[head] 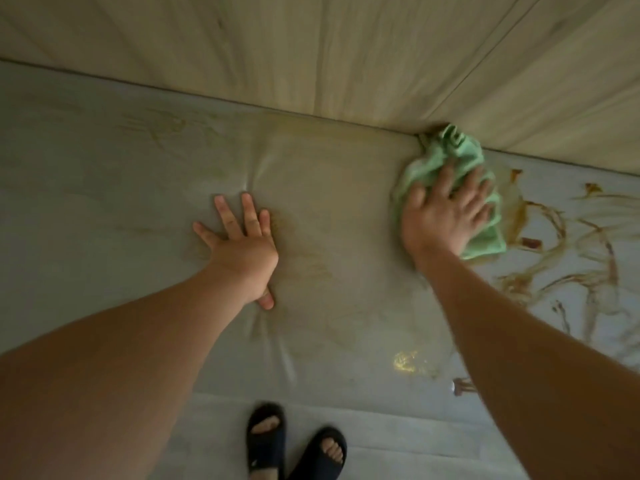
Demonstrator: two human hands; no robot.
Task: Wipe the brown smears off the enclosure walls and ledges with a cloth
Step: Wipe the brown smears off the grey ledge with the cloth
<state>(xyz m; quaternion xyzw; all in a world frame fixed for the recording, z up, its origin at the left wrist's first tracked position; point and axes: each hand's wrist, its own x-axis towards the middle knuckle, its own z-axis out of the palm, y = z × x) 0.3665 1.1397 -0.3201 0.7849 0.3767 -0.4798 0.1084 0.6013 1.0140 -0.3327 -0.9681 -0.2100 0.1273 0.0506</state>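
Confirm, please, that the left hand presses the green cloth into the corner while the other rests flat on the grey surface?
Not quite: the head view shows the right hand pressing the green cloth into the corner; the left hand rests flat on the grey surface.

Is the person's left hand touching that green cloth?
Apart. The head view shows the left hand flat on the grey surface, with a stretch of bare surface between it and the green cloth under the right hand.

The crumpled cloth (446,157) is mint green, the soft padded wall (104,202) pale grey with swirling brown smears (568,271), the grained board panels (311,46) cream, and the 2 open-toed sandals (266,438) black.
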